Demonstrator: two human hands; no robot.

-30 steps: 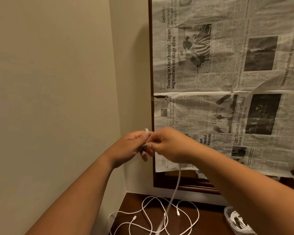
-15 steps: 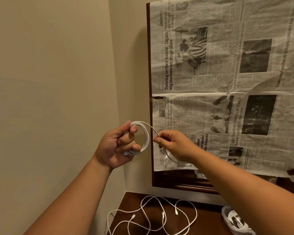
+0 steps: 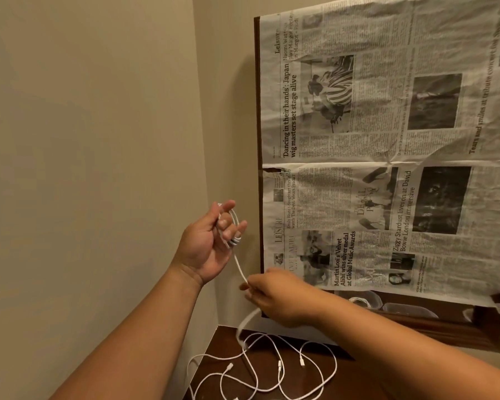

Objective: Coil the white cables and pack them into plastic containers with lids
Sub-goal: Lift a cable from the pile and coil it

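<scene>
My left hand [image 3: 205, 243] is raised near the wall corner with a small coil of white cable [image 3: 233, 226] looped over its fingers. A taut strand runs down from the coil to my right hand [image 3: 274, 295], which pinches it between thumb and fingers. Below my right hand the strand curves down to the dark wooden table [image 3: 355, 379]. Several loose white cables [image 3: 272, 368] with connectors lie tangled there. Plastic containers [image 3: 401, 308] show dimly in the mirror strip under the newspaper.
Newspaper sheets [image 3: 387, 140] cover a dark-framed mirror [image 3: 257, 111] on the back wall. A beige wall [image 3: 84, 140] closes the left side, meeting the back wall in a corner just behind my left hand.
My right hand has dropped down and away from my left, drawing out a straight length of cable. My left hand has turned palm up with the coil still on its fingers.
</scene>
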